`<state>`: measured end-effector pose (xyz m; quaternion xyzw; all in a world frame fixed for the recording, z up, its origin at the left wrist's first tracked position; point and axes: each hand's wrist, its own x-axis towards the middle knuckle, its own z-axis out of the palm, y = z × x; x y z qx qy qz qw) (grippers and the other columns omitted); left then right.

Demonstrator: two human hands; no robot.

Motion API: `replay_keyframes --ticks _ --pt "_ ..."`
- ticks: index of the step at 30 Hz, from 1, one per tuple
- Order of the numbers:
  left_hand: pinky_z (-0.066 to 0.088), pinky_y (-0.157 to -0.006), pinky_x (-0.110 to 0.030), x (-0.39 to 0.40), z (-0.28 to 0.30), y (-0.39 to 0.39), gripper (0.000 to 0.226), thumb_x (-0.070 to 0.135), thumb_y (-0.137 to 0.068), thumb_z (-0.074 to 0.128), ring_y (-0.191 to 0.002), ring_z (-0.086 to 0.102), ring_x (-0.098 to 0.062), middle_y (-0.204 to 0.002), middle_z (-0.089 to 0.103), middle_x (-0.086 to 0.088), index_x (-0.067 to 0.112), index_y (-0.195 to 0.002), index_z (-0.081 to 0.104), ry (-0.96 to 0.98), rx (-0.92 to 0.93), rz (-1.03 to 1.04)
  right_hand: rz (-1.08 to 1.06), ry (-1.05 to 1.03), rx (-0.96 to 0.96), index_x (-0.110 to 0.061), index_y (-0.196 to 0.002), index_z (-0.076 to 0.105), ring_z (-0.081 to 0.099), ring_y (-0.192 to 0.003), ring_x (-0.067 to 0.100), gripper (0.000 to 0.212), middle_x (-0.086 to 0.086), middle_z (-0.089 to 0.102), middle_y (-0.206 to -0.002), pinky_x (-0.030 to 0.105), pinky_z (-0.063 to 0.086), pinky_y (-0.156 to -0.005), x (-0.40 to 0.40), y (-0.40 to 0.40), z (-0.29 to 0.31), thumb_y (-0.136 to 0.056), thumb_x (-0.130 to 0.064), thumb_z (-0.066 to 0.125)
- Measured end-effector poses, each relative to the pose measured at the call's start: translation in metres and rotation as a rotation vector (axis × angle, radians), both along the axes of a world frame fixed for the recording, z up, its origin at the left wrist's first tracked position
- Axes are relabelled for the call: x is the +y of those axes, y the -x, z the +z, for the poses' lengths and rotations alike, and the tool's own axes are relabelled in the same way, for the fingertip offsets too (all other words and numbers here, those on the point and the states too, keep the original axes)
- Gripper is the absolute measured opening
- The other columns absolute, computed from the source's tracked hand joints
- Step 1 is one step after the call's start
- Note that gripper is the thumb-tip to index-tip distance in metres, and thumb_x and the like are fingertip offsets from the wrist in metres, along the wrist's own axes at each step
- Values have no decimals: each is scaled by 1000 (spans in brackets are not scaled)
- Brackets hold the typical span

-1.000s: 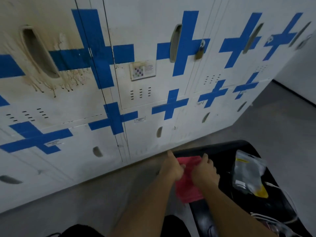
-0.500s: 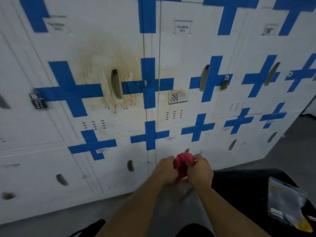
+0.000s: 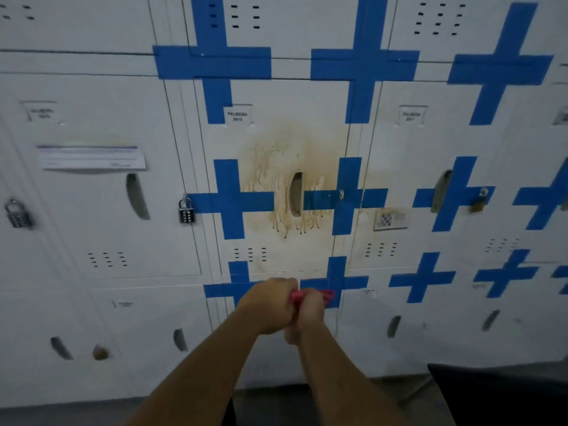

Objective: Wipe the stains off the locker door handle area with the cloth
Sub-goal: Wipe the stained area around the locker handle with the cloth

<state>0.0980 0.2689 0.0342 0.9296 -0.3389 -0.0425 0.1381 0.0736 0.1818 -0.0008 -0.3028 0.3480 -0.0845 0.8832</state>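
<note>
A white locker door has a recessed handle (image 3: 296, 193) at the middle of the view. Brown stains (image 3: 282, 155) spread around it, with drip marks running down below the recess. A bunched red cloth (image 3: 310, 296) sits between my two hands, well below the handle. My left hand (image 3: 269, 304) and my right hand (image 3: 307, 315) are both closed on the cloth and pressed together. Most of the cloth is hidden by my fingers.
Blue tape crosses (image 3: 229, 199) mark the locker doors. A combination padlock (image 3: 186, 210) hangs left of the stained door, another (image 3: 17, 215) at the far left. A dark object (image 3: 498, 392) lies at the bottom right on the grey floor.
My view has lifted from the floor to the locker wall, so the stained handle now sits mid-frame. Both hands have risen with the cloth, which has gone from spread out to tightly bunched.
</note>
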Motion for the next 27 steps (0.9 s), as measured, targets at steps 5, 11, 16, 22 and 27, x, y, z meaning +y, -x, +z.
replay_keyframes --ticks 5,11,16,22,27 --pt "32 -115 -36 41 20 -56 48 37 -98 48 -131 43 -17 -147 44 4 23 -144 42 212 -286 121 -182 340 60 -6 -104 56 51 -63 24 23 13 53 -81 30 43 -57 -10 -38 5 -93 -23 46" --pt "14 -123 -47 44 49 -119 54 28 -96 42 -152 17 -28 -164 19 -13 16 -149 36 417 -659 286 -296 800 -136 -14 -95 53 51 -68 23 16 6 51 -74 36 44 -64 -21 -57 49 -93 -28 45" --pt "-6 -124 -48 41 62 -162 70 26 -100 35 -154 -12 -27 -166 -16 -10 20 -161 1 435 -777 351 -324 1253 -407 -4 -122 47 54 -80 21 56 10 54 -91 41 45 -71 -29 -89 72 -86 -47 44" --pt "-15 -123 -42 41 68 -201 69 34 -103 29 -153 -15 -29 -165 -22 -9 22 -159 -10 409 -857 394 -357 1792 -504 -19 -156 -5 24 -144 38 69 13 19 -161 53 28 -113 4 -115 113 -101 -31 36" --pt "-9 -125 -42 42 57 -222 84 43 -98 43 -154 -12 -27 -166 -17 -8 23 -159 -12 417 -989 383 -266 2329 -284 -14 -154 -12 -8 -150 26 66 6 -9 -163 53 8 -120 21 -153 135 -101 -47 9"
